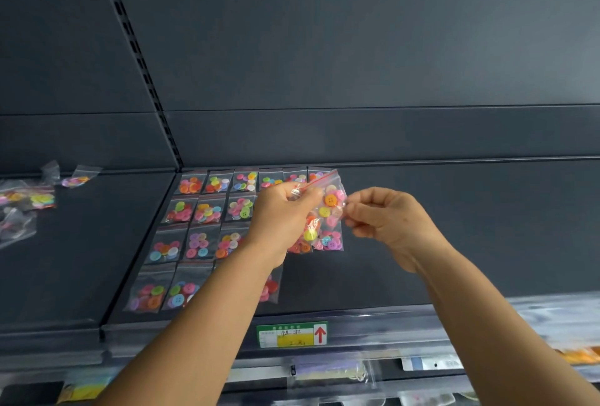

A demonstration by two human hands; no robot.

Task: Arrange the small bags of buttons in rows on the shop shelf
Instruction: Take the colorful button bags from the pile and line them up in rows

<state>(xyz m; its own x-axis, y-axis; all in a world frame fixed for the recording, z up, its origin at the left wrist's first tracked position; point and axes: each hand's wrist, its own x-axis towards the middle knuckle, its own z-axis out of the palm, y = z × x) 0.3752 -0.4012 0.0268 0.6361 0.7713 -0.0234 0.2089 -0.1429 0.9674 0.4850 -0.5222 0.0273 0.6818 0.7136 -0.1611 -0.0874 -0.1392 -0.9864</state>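
Left hand (pixel 285 210) grips a bunch of bags (pixel 324 220), right hand (pixel 380 214) pinches the front one's edge at 3 o'clock. Clear zip bags, red seal strip, mixed bright buttons. Held above shelf (pixel 422 227); laid rows (pixel 201 227) at 9 o'clock.

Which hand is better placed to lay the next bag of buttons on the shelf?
Probably the right hand: it pinches the edge of the front bag, beside the bare shelf right of the rows. The left hand grips the bunch of bags.
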